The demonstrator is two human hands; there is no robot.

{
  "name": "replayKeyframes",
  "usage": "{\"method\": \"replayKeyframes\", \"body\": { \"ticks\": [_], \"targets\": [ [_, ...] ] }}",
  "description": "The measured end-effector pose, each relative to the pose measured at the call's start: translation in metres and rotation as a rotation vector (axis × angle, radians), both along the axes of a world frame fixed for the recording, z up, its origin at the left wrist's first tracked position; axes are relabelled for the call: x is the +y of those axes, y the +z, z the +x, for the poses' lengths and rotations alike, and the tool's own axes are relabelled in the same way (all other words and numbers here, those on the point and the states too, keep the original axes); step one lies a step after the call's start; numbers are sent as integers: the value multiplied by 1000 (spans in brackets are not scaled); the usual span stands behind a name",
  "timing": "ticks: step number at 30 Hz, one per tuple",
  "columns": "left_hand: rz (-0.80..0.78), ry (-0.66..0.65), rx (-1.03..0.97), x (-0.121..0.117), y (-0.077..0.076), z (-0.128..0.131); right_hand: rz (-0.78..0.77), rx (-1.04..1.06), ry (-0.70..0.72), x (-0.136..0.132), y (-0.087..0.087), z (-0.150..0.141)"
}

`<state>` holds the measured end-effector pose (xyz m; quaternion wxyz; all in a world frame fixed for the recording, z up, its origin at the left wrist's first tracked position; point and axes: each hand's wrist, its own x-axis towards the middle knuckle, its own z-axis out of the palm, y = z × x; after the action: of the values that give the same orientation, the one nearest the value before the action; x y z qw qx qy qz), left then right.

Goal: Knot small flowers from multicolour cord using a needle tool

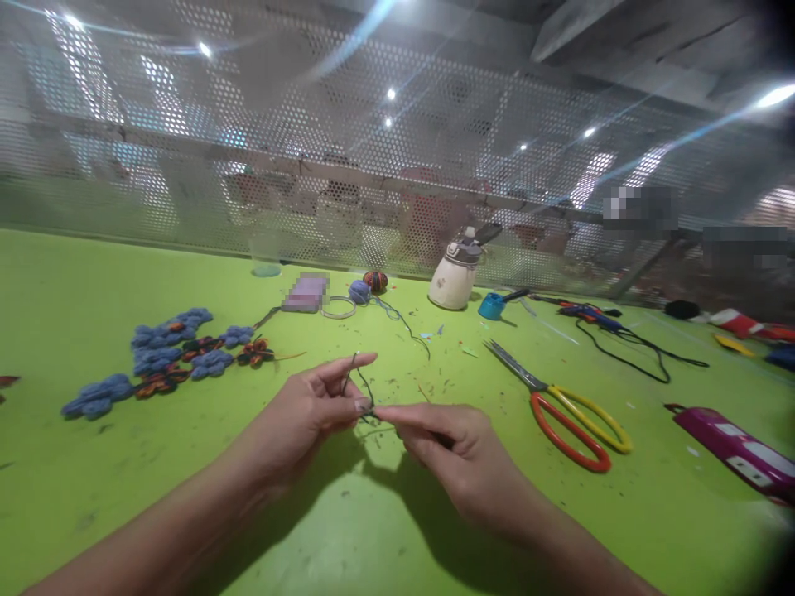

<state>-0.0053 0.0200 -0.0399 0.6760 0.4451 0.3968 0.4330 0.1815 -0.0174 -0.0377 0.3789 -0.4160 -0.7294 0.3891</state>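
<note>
My left hand (310, 410) and my right hand (453, 451) meet above the green table (93, 480), fingertips almost touching. Both pinch a thin dark thread (363, 389) that loops up between thumb and forefinger of the left hand. The right hand's thumb and forefinger are pressed together on the thread's other end. Scissors (559, 410) with orange and yellow handles lie just right of my right hand. A string of blue and dark crocheted flowers (167, 356) lies to the left of my left hand.
Behind stands a white perforated screen (310, 149). Along the back of the table are a purple box (304, 292), small yarn balls (368, 286), a white bottle (455, 277), a blue cap (492, 306) and a black cord (627, 343). A magenta case (733, 447) lies at the right.
</note>
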Motion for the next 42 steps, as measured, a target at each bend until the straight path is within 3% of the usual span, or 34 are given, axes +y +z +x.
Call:
{"method": "replayKeyframes", "body": {
  "ticks": [3,8,15,21,26,36,39,42],
  "targets": [
    [59,-3,24,-2,2,0,12,1,-12,1,1,1],
    [126,-39,63,-3,-3,2,-10,186,-57,2,-6,2],
    [103,-45,40,2,-15,2,-248,355,-190,9,-13,-2],
    [10,-26,-45,4,-8,2,-305,351,-191,11,-15,-5],
    [-47,30,8,2,-1,2,-264,300,-175,9,-16,-6],
    [-35,75,16,1,-5,5,-143,225,-139,7,-15,-4],
    [-29,79,90,2,-7,5,-36,177,-94,5,-13,-4],
    [32,45,211,1,-9,8,165,115,31,1,-13,-5]
  ]
}}
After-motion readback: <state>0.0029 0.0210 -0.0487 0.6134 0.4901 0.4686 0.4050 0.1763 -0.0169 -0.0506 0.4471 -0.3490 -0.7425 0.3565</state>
